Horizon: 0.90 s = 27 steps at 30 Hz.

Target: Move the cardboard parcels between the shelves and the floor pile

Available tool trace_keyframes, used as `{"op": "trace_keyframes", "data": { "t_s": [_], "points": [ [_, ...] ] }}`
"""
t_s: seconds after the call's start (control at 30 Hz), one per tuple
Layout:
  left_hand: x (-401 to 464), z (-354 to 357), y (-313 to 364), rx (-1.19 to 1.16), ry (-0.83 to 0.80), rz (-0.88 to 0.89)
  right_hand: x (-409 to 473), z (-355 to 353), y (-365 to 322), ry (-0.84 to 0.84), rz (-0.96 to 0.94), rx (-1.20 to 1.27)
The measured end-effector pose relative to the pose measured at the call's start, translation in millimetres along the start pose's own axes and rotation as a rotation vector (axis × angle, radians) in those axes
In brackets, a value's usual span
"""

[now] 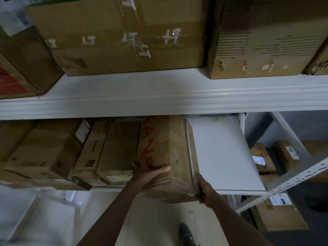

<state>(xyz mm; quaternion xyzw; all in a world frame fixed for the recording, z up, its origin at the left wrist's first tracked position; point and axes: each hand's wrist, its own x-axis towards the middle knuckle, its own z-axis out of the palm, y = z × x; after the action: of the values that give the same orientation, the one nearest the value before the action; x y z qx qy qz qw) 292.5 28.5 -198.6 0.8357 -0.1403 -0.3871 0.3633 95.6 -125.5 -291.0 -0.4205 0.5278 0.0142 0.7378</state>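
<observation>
Gripping taped parcel [165, 157], lower centre: left hand [148, 173] spread flat on top, right hand [204, 188] clasping near corner; apparently stiff, bulky, crumpled.

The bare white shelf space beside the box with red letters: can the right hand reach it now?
Probably yes. The bare shelf board lies open just right of the right hand, with nothing between. But that hand grips the corner of the box with red letters, so it must let go first.
</observation>
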Motion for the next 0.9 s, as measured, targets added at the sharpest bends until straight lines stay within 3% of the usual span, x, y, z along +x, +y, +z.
{"op": "trace_keyframes", "data": {
  "t_s": [0.27,0.57,0.7,0.9],
  "points": [
    [-12.2,1.1,-6.0,-0.199,-0.016,0.036,5.0,-13.2,6.6,-0.057,-0.123,0.12],
    [-55.9,42.1,-24.1,-0.312,-0.244,0.111,-56.8,-72.7,53.9,0.165,-0.205,0.045],
    [-82.3,65.6,-41.3,-0.248,-0.375,0.12,-97.0,-109.9,91.8,0.249,-0.241,-0.033],
    [-129.5,104.4,-58.5,-0.174,-0.5,0.112,-160.2,-150.7,150.3,0.318,-0.28,0.036]
  ]
}}
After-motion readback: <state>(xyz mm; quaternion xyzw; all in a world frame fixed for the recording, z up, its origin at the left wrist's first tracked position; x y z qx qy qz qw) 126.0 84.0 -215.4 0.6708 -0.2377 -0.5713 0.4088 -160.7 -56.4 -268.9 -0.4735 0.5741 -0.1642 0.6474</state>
